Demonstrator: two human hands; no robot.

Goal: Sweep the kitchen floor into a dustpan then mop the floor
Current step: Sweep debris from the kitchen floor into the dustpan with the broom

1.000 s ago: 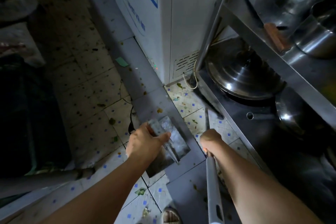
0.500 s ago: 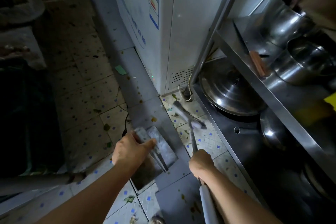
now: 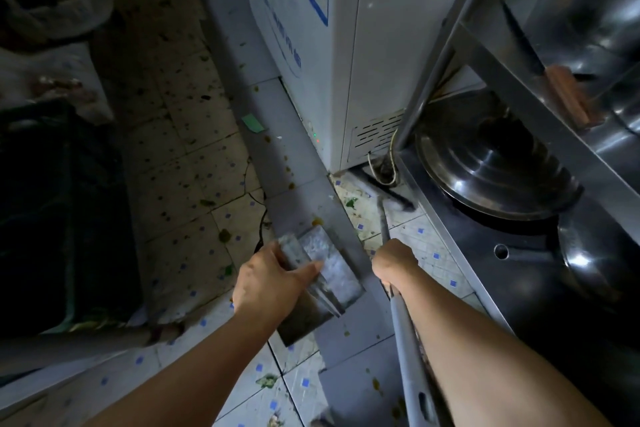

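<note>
Your right hand (image 3: 394,262) has its grip curled tight round the broom handle (image 3: 408,350), the shaft running back along your forearm. Your left hand (image 3: 268,282) grips the top edge of the metal dustpan (image 3: 329,267), thumb lying across its face, holding it tilted above the grey strip of the floor (image 3: 180,156).

Out from there, the broom head (image 3: 388,192) is blurred and sits at the foot of the white freezer (image 3: 346,55), in the narrow gap beside the steel shelf's (image 3: 540,107) leg, among green scraps on the tiles.

You look to be in the sweeping step, with mopping not yet begun; no mop shows. I judge the next move calls for drawing the scraps out of that corner toward you, then setting the dustpan's lip flat on the floor so nothing slides under it.

Count: one broom, one dustpan, two hands. Litter is scattered in many small bits across the tiles, too many to number.
</note>
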